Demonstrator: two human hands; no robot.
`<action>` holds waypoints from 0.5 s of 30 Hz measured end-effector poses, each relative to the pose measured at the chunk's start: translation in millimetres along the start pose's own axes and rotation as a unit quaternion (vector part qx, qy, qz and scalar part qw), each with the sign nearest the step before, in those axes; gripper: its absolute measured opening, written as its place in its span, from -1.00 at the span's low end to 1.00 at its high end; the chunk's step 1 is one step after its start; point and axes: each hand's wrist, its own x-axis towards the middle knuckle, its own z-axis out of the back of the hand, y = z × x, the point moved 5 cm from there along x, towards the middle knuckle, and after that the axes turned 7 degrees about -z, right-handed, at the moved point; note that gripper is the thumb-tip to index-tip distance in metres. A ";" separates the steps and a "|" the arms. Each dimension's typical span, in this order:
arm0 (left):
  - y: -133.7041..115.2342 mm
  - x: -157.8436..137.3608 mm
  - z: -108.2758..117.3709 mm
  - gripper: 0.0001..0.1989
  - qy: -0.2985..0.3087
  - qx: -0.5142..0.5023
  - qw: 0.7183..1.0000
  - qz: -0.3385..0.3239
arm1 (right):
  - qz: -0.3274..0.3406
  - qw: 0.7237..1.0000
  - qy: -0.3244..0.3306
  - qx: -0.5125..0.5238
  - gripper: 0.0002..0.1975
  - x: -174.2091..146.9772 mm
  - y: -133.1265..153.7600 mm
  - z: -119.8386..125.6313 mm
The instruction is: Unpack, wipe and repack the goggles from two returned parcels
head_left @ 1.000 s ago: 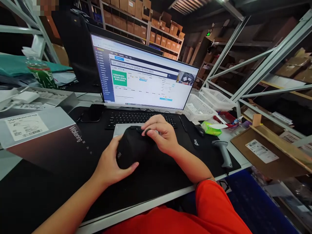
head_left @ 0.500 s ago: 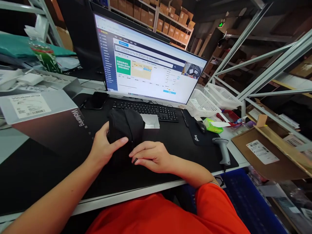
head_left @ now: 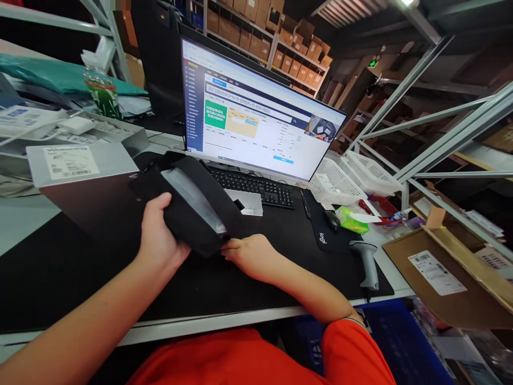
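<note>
A black soft pouch (head_left: 180, 214) is held up over the black desk mat, its mouth gaping to show a greyish translucent plastic bag (head_left: 196, 198) inside. My left hand (head_left: 158, 235) is closed round the pouch's near left side, thumb on top. At its lower right corner, my right hand (head_left: 250, 256) pinches the edge, fingertips partly hidden. Just behind the pouch lies a small open white box (head_left: 250, 203) with something dark at its left side. To the left stands a large grey-and-dark box (head_left: 80, 187) with a white label on top.
Behind the pouch are a keyboard (head_left: 276, 192) and a monitor (head_left: 256, 117). On the right lie a mouse (head_left: 332, 220), a barcode scanner (head_left: 366, 262), white baskets (head_left: 336, 179) and an opened cardboard box (head_left: 433, 272). A green-labelled bottle (head_left: 102, 96) stands at the back left.
The pouch has been opened at its top and tilted, so the plastic bag inside now shows. My right hand has moved to its lower corner. The camera view has shifted slightly.
</note>
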 end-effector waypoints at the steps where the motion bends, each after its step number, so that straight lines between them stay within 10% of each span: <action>1: 3.7 -2.3 3.5 -0.72 -0.010 0.005 1.000 -0.002 | -0.015 1.000 -0.002 0.021 -0.77 -2.4 -4.4 9.6; 8: 24.8 -7.6 28.8 -0.70 0.017 0.049 0.999 -0.004 | 0.025 0.938 -0.115 0.325 -0.71 -6.1 -7.3 58.2; 15: 48.6 -30.9 58.6 -0.31 0.044 0.100 0.991 0.073 | -0.035 0.945 -0.166 0.280 -0.33 32.3 -20.0 28.8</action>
